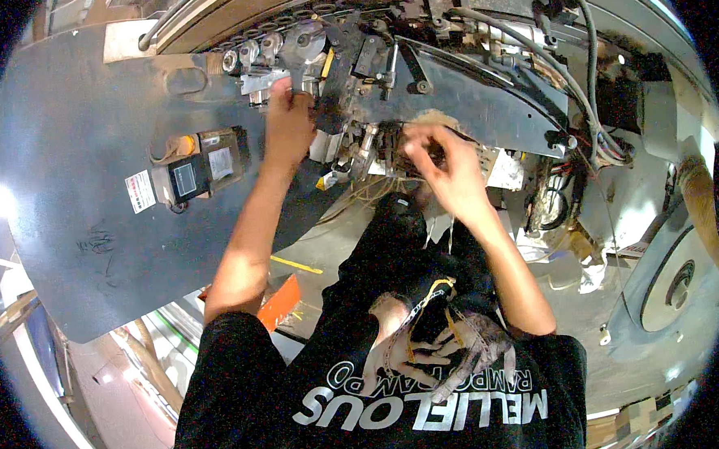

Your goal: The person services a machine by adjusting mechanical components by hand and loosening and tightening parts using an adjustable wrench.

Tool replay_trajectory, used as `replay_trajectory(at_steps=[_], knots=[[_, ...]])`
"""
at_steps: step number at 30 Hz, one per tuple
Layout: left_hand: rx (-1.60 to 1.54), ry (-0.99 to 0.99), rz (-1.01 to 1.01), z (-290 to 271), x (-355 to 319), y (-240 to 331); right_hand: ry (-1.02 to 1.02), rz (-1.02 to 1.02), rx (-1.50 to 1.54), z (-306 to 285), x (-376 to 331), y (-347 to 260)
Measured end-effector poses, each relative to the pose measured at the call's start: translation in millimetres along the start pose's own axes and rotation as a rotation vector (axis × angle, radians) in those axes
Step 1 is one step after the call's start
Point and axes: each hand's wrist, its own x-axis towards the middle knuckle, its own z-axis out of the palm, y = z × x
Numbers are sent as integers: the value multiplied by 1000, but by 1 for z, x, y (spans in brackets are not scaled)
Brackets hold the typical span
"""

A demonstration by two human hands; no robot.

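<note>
The machine (373, 55) looks part shiny, part grimy metal from where I stand, the table (88, 157) smooth and faintly glossy, the shirt (247, 409) matt cloth, the label (140, 192) paper, the cable (559, 68) dull plastic.

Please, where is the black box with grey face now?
On the left of the head view, the black box sits on the grey panel, beside a white label.

"What are you wearing?"

"A black T-shirt (318, 373); its short sleeves (232, 353) leave my forearms (250, 238) and fingers (450, 144) bare."

"And on the front?"

"Large white lettering (375, 411), plus a pale print of hands (484, 352) with a chain and yellow strands. My trousers (369, 260) are black."
</note>
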Motion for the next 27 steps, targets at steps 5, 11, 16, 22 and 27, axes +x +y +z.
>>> replay_trajectory(at_steps=[5, 11, 16, 22, 27], knots=[[191, -80, 190, 26, 9, -9, 92, -3, 279, 64, 89, -2], [448, 52, 560, 26, 32, -51, -53, 326, 650, 106, 135, -34], [501, 38, 450, 23, 42, -54, 36, 399, 710, 119, 138, -24], [406, 68, 370, 29, 25, -18, 48, 410, 755, 115, 134, -27], [367, 18, 265, 29, 31, -8, 60, 364, 701, 121, 132, -23]])
